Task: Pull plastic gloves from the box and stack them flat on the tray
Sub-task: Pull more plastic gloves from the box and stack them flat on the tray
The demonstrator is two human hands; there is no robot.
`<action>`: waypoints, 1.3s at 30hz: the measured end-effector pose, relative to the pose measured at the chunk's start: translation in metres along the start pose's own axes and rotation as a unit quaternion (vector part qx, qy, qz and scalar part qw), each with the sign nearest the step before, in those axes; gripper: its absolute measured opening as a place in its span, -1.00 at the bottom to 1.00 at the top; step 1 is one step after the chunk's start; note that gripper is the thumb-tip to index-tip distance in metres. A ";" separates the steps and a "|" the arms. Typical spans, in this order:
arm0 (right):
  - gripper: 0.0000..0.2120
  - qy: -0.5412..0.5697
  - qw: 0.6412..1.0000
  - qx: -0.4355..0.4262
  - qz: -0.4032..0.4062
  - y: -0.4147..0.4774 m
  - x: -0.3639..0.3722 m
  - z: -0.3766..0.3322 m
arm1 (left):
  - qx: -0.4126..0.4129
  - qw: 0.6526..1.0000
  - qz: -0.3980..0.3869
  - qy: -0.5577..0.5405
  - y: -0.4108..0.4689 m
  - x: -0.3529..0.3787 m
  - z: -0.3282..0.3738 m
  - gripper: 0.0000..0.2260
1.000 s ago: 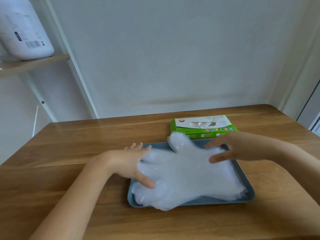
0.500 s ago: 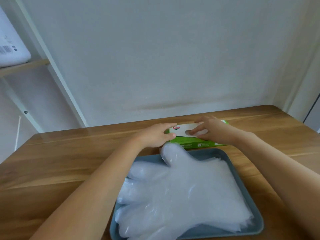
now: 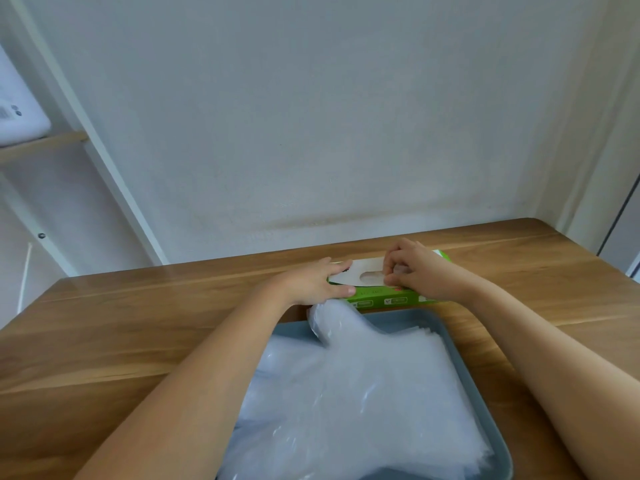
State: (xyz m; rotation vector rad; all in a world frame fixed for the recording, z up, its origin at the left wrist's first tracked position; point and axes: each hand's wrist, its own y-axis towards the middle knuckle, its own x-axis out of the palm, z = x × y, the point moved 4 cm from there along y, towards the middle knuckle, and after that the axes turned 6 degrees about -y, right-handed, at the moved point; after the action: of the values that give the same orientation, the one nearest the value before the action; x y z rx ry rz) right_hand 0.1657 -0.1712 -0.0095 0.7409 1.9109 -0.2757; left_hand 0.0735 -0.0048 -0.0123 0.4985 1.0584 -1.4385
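A green and white glove box [image 3: 381, 299] lies on the wooden table just behind the grey-blue tray [image 3: 460, 355]. A stack of clear plastic gloves [image 3: 353, 393] lies flat on the tray, thumb pointing toward the box. My left hand [image 3: 315, 284] rests on the box's left end, thumb against its front and fingers spread on top. My right hand [image 3: 412, 268] is at the oval opening in the box top, fingertips pinched together at the opening's right edge. Whether a glove sits between those fingertips is too small to tell.
The wooden table [image 3: 138, 327] meets a white wall at the back. A white shelf frame [image 3: 114, 174] stands at the left with a white container [image 3: 17, 109] on its wooden shelf. The table's right edge lies near a doorway.
Both hands left the glove stack on the tray and moved back to the box. The left now holds its left end; the right pinches at the opening. The view tilted downward.
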 end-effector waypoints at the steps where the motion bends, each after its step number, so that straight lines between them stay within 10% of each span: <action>1: -0.79 0.002 1.000 0.000 0.001 0.000 -0.002 0.000 | 0.000 1.000 -0.001 -0.001 -0.001 0.000 0.002 -0.41; 10: -0.92 0.154 0.975 0.080 0.142 0.003 -0.014 0.012 | -0.005 1.000 -0.003 -0.013 -0.005 0.000 0.004 -0.41; 16: -0.81 0.392 0.880 0.034 0.265 -0.003 -0.065 -0.005 | -0.002 1.000 -0.005 -0.002 -0.002 -0.001 0.005 -0.42; 22: -0.80 0.479 0.863 -0.068 0.147 -0.033 -0.111 -0.065 | 0.041 0.994 0.084 -0.051 -0.004 -0.025 0.009 -0.50; 26: -0.84 0.399 0.908 -0.031 0.128 -0.041 -0.104 -0.082 | 0.161 0.878 0.085 -0.442 -0.044 -0.047 0.024 -0.34; 29: -0.82 0.369 0.924 -0.016 0.100 -0.041 -0.093 -0.093 | 0.218 0.847 0.001 -0.484 -0.077 -0.042 0.048 -0.09; 35: -0.86 0.250 0.966 -0.021 0.066 -0.043 -0.067 -0.115 | 0.176 0.836 0.107 -0.508 -0.119 -0.015 0.047 -0.81; 39: -0.74 0.300 0.953 -0.029 0.035 -0.054 -0.057 -0.126 | 0.115 0.760 0.196 -0.609 -0.122 -0.006 0.022 -0.76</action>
State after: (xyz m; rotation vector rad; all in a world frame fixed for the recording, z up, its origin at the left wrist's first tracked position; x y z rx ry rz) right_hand 0.0557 -0.1721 0.0910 0.9216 2.4430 0.0654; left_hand -0.0341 -0.0366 0.0416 -0.1188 -0.2798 -1.1402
